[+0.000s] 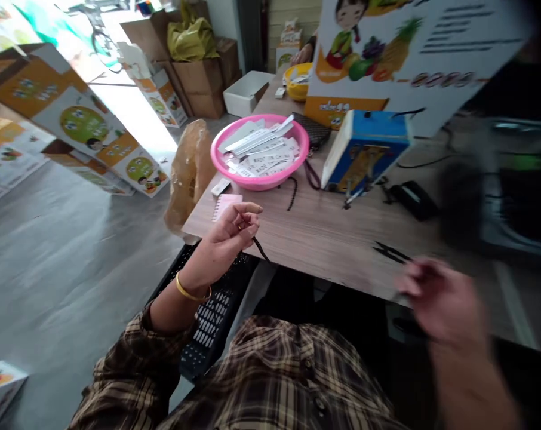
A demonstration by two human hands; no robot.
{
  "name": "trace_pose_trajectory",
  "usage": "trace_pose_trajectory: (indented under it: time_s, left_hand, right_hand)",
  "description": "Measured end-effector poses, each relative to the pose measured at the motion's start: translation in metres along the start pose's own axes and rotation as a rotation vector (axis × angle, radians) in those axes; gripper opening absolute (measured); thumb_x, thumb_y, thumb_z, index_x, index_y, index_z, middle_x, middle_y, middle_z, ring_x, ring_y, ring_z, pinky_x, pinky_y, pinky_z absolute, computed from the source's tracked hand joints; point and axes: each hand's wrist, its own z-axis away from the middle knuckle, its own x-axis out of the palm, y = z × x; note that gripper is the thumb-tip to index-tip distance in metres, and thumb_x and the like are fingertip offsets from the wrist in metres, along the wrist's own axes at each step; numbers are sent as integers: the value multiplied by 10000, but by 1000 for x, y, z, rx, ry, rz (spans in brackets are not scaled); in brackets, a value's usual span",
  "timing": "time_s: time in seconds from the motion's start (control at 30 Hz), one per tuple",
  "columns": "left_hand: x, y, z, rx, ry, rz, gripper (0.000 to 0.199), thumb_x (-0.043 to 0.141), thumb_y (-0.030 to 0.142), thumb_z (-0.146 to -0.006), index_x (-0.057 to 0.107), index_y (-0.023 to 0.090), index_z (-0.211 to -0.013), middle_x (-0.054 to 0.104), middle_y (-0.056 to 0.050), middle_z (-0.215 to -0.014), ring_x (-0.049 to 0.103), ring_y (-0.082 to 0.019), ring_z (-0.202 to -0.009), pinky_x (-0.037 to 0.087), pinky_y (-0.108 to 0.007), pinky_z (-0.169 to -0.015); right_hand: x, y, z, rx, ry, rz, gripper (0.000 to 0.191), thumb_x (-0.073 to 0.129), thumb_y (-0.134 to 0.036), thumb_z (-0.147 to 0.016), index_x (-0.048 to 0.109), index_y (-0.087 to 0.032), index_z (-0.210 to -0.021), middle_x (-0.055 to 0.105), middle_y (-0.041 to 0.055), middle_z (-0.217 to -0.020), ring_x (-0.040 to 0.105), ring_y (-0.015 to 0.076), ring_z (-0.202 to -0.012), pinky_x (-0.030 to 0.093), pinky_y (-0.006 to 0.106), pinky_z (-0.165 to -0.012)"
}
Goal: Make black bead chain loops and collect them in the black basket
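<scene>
The left hand pinches a dark bead string just off the edge of the wooden table; the blurred right hand, its grip impossible to tell, is near black snips on the table.

Right hand blurred — grip unclear; dark object smeared, shape lost

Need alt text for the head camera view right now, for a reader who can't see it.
The left hand, wearing a gold bangle, pinches a dark bead strand at the edge of a wood-grain table. The blurred right hand is near black thread snips. Behind them sits a pink basin of white printed labels.
</scene>
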Motion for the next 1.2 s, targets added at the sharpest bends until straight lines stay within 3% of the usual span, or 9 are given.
trace_pose_trajectory:
  time_s: [0.07,0.2,0.33,0.53,0.73,0.83,0.97,1.07,1.2]
  left_hand:
    - [27,1,-8,-7,-65,45,233,560,304,-967,560,306,-1199,544,-51,-988,520,-153,-798,476,-296,-646]
    - [55,-10,-17,-53,-49,55,207,583,299,-955,583,288,-1162,565,-46,-956,550,-160,-834,507,-306,-720]
    - [57,-23,-20,-83,26,27,191,588,315,-945,589,277,-1132,576,-38,-929,550,-158,-787,501,-306,-705]
    - [56,-61,-12,-49,-23,-77,208,550,377,-971,562,254,-1139,588,-13,-826,554,-135,-660,482,-280,-625]
    - [48,-113,26,159,-88,-594,265,456,367,-1009,626,185,-918,687,-55,-809,659,-193,-749,540,-316,-705]
    - [35,-94,23,204,-15,-688,267,443,330,-1026,656,170,-1001,744,-58,-886,708,-185,-775,563,-286,-702]
    - [36,-41,-20,303,-22,-790,308,475,358,-1025,669,201,-1206,758,-57,-1144,732,-201,-1001,569,-297,-897]
    - [58,-26,-64,315,-52,-834,333,481,362,-1024,661,223,-1267,746,-43,-1202,733,-205,-1022,561,-292,-918]
    - [92,-43,-102,303,-40,-839,309,492,330,-1017,680,210,-1231,763,-57,-1148,739,-227,-988,551,-300,-900]
  right_hand:
    - [46,1,-5,135,-194,-260,238,585,-425,-866,542,-192,-842,613,101,-918,387,65,-477,226,290,-474]
    - [129,-4,-3,83,-540,-290,387,589,-554,-855,485,-184,-903,654,69,-1001,348,68,-469,197,250,-444]
    - [153,-4,4,66,-730,-222,440,614,-588,-854,534,-163,-933,554,1,-766,338,87,-532,234,237,-487]
    - [150,9,-4,15,-638,-116,377,621,-516,-816,550,-147,-850,468,-17,-715,357,93,-607,266,227,-542]
    - [126,3,-15,272,-620,-264,489,681,-588,-714,439,-178,-826,315,-71,-614,198,56,-473,128,211,-436]
    - [98,-2,-21,326,-741,-265,530,746,-585,-702,472,-159,-860,343,-67,-633,187,42,-463,106,205,-417]
    - [55,-10,-38,306,-871,-217,545,798,-521,-727,546,-130,-1010,383,-52,-685,193,37,-475,104,205,-435]
    - [36,-8,-65,112,-695,-80,458,734,-493,-784,590,-129,-1022,450,-26,-722,281,59,-511,188,210,-473]
    - [36,7,-103,-195,-294,297,207,613,-336,-865,636,-133,-899,614,36,-838,534,145,-757,368,255,-705]
